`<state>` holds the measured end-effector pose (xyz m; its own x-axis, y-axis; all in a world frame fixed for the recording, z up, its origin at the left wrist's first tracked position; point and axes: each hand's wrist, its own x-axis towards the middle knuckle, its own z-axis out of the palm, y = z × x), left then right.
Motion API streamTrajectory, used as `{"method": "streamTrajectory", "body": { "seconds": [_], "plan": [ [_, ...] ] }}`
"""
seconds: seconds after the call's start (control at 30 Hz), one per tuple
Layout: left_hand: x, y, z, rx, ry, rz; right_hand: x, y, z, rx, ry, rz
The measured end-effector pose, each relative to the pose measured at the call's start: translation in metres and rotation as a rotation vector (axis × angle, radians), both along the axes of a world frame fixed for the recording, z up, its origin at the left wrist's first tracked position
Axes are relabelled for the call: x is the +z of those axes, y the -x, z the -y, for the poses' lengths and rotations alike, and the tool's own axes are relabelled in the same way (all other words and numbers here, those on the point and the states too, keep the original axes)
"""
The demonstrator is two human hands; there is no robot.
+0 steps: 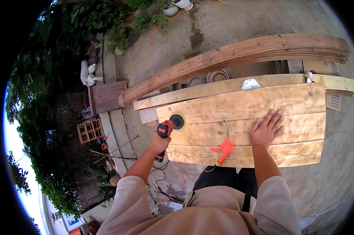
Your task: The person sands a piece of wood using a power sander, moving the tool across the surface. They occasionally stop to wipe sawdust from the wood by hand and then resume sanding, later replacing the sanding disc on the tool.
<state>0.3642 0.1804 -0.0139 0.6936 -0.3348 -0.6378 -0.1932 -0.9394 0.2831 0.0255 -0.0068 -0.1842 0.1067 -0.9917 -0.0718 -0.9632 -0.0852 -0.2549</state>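
My left hand (159, 142) grips a red and black cordless drill (165, 128) by its handle. A round sanding pad (177, 121) with a yellow rim is fitted at its front, over the left end of a pale wooden panel (200, 132). Whether the pad touches the wood, I cannot tell. Three boards lie side by side to form this panel. On its right half, my right hand (266, 130) rests palm down with fingers a little spread. Between my hands lies an orange air blow gun (224, 149), its bent metal nozzle pointing away from me and its hose dropping over the near edge.
Beyond the panel run a narrow pale plank (194, 91) and a stack of brown planks (224, 55). A metal plate (251, 84) lies against the panel's far edge. Cables (162, 170) trail on the concrete at left, near a wooden crate (89, 130) and white sacks (84, 72).
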Motion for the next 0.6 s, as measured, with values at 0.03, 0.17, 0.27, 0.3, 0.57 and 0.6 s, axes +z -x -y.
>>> {"method": "streamTrajectory", "body": {
  "seconds": [0.03,0.17,0.27,0.3,0.57,0.6],
  "plan": [
    [0.0,-0.003,-0.002,0.033,-0.002,0.003,0.0,0.0,0.0,0.003,0.005,0.009],
    [-0.001,0.01,0.002,0.048,-0.056,-0.028,-0.002,0.0,-0.001,0.012,0.022,0.008],
    [0.004,0.044,0.029,-0.037,-0.049,-0.083,-0.002,0.0,-0.001,0.009,0.012,-0.004],
    [0.006,0.055,0.038,-0.102,-0.077,-0.071,-0.002,0.001,-0.001,0.009,0.009,-0.014],
    [-0.008,0.033,0.005,-0.064,-0.019,0.048,-0.004,0.001,0.0,0.013,-0.001,-0.022],
    [-0.006,0.029,0.005,-0.068,-0.033,0.077,-0.004,0.001,0.0,0.015,-0.01,-0.021]
  ]
}}
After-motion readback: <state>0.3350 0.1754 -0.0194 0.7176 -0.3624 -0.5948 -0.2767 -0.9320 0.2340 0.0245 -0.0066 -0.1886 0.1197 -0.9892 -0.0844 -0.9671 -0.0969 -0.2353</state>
